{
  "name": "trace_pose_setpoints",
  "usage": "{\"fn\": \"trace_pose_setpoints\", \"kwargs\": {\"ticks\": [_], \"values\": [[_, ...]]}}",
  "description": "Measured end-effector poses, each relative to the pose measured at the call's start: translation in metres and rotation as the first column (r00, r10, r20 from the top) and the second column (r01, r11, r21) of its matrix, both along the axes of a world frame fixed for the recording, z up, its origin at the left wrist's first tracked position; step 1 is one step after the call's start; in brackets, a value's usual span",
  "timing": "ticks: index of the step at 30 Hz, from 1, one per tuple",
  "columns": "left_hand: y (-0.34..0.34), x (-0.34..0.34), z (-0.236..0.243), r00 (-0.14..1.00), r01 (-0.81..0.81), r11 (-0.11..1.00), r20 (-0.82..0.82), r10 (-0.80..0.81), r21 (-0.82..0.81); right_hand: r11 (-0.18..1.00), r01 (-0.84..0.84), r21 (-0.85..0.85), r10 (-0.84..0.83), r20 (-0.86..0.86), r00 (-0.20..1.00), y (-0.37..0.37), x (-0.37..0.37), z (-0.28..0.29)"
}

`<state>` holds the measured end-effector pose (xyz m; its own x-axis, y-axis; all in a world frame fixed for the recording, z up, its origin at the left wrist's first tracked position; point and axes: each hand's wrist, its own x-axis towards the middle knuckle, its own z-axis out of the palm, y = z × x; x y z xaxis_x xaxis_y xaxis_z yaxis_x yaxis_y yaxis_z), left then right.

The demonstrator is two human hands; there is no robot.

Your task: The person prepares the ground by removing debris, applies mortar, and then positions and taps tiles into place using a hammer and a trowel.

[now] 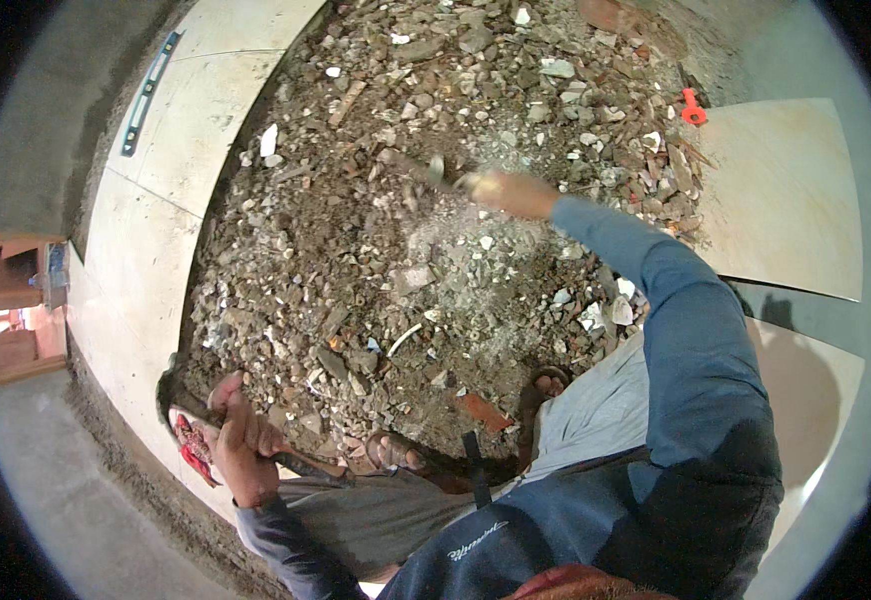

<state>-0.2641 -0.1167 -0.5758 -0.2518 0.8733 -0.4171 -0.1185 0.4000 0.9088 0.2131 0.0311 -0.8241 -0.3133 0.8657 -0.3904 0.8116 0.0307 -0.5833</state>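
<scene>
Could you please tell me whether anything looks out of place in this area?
The bright orange-red object at the edge of the rubble, beside the upper right tile, looks out of place: its vivid colour and rounded end contrast with the grey-brown around it. I cannot tell what it is.

Two hands (244, 455), two tools (313, 466), one level (150, 94).

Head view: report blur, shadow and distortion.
All in the head view: the tool in the right hand smears, likely from motion; a shadow darkens the lower right tile; the left tiles curve, fisheye-fashion; the corners are black.
</scene>
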Motion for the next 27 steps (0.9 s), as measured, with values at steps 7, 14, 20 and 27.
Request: {"fn": "trace_pose_setpoints", "kwargs": {"ticks": [7, 14, 20, 27], "values": [[-0.002, -0.008, -0.006, 1.0, -0.026, 0.999, -0.006, 0.026, 0.027, 0.869, 0.44, 0.227, -0.493, 0.318, 0.809, -0.06, 0.217, -0.007], [-0.005, -0.018, -0.012, 1.0, 0.007, 1.0, 0.014, -0.007, -0.01, 0.708, 0.64, 0.297, -0.688, 0.492, 0.533, -0.07, 0.275, 0.017], [-0.012, -0.025, -0.01, 0.999, 0.03, 1.0, -0.021, -0.03, -0.01, 0.654, 0.661, 0.369, -0.754, 0.387, 0.53, -0.024, 0.233, 0.037], [0.003, -0.008, -0.021, 0.994, 0.104, 0.993, -0.007, -0.105, -0.051, 0.792, 0.524, 0.315, -0.611, 0.423, 0.669, -0.078, 0.223, 0.004]]}}
